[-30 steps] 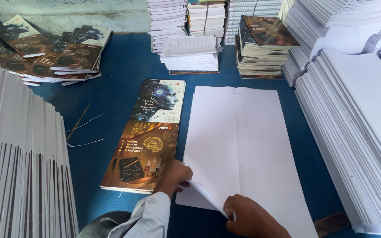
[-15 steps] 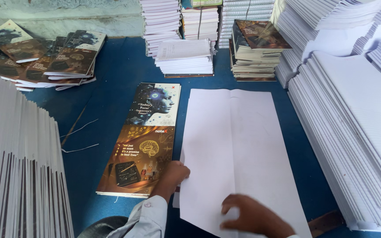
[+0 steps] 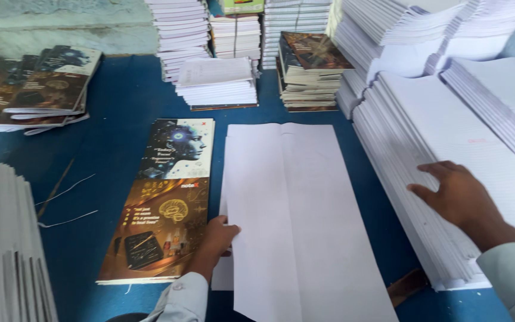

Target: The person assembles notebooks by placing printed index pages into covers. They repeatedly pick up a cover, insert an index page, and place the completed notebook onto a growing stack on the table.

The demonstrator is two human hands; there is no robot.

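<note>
A long white paper sheet [image 3: 296,214] lies unfolded on the blue table [image 3: 120,125], with more sheets under it. My left hand [image 3: 216,238] rests on the sheet's left edge, fingers bent against the paper. Just left of it lies an unfolded printed cover [image 3: 162,203] with a robot face above and a brown panel below. My right hand [image 3: 457,197] lies flat, fingers spread, on top of a large stack of ruled white sheets [image 3: 448,149] at the right.
Stacks of white paper [image 3: 216,83] and bound notebooks [image 3: 308,71] stand at the back. Printed covers [image 3: 37,89] are piled at the far left. A fanned stack of sheets [image 3: 1,250] fills the near left. Loose threads [image 3: 67,200] lie on the table.
My right hand has left the near corner of the sheet and moved right onto the ruled paper stack. The sheet's lifted corner now lies flat. My left hand stayed at the sheet's edge.
</note>
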